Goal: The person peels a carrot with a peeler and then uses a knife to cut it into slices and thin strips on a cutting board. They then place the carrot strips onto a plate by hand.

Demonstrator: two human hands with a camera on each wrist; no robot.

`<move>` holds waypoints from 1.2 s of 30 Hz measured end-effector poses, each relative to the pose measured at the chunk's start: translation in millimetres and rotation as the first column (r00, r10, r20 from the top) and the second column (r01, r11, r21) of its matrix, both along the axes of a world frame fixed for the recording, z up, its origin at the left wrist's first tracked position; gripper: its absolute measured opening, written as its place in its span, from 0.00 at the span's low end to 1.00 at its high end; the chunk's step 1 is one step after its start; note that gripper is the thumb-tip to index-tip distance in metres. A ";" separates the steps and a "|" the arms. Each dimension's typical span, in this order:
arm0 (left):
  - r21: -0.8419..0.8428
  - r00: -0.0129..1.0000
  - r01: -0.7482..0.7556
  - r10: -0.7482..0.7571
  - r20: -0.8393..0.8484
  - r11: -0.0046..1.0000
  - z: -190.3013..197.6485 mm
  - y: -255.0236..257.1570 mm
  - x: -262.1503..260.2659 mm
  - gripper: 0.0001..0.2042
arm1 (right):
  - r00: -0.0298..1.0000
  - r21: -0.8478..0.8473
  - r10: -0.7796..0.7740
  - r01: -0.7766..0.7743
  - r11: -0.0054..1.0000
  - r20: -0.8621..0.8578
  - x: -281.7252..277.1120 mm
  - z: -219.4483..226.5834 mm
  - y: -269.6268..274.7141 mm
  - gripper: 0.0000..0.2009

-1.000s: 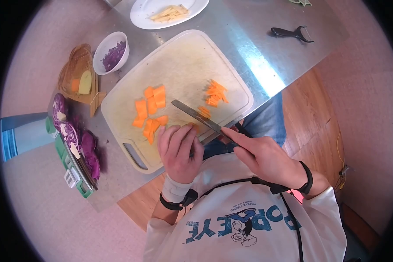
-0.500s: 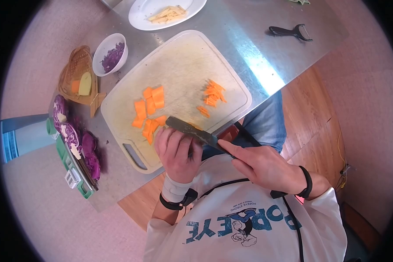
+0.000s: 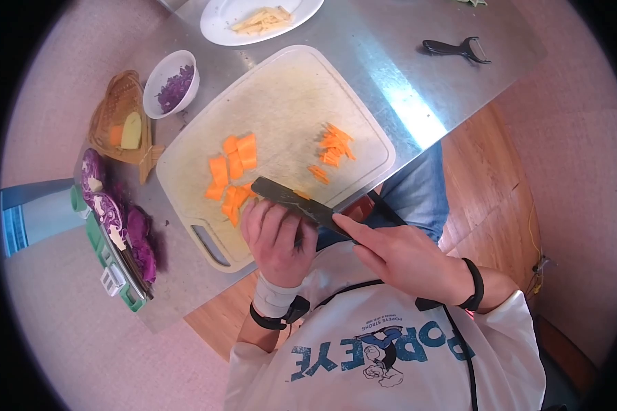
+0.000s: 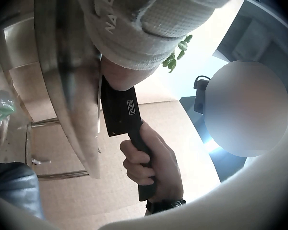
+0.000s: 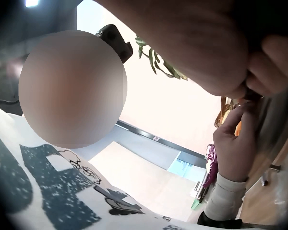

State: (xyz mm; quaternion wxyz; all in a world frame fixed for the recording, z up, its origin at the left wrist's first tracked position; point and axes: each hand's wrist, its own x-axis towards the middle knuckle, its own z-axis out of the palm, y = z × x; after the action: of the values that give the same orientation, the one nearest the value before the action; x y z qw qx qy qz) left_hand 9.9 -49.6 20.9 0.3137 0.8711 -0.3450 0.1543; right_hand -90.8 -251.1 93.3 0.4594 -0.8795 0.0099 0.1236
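Observation:
My right hand (image 3: pixel 411 257) grips the handle of a black cleaver (image 3: pixel 284 196), index finger stretched along it toward the blade. The left wrist view shows the broad blade (image 4: pixel 121 112) and the fingers wrapped round the handle. My left hand (image 3: pixel 279 240), wrapped at the wrist, holds a carrot piece (image 3: pixel 301 194) at the near edge of the cutting board (image 3: pixel 288 89), fingers curled and fingertips against the blade; most of the piece is hidden. Flat carrot slices (image 3: pixel 245 152) lie left on the board. Thin carrot strips (image 3: pixel 334 146) are piled at right, with a smaller bunch (image 3: pixel 318 174) nearer.
Beyond the board stand a plate of pale strips (image 3: pixel 216 26) and a white bowl (image 3: pixel 152 89) of shredded purple cabbage. A wicker basket (image 3: pixel 106 113), cut cabbage (image 3: pixel 142 240) and a green slicer (image 3: pixel 101 246) are at left. A black peeler (image 3: pixel 452 49) lies far right.
The cleaver has moved left and nearer, from beside the small bunch of carrot strips to against my left fingers. My left hand has shifted only slightly left.

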 end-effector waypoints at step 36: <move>0.025 1.000 -0.002 0.002 0.019 1.000 -0.3 2.6 -1.7 0.09 | 0.999 0.074 -0.006 0.010 0.997 -0.052 -9.3 7.2 -9.0 0.24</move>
State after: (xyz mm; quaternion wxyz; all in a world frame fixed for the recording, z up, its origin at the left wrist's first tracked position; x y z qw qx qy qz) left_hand 8.2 -47.0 20.6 0.2993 0.8738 -0.3490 0.1586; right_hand -100.1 -260.1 100.5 0.4916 -0.8584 0.0210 0.1449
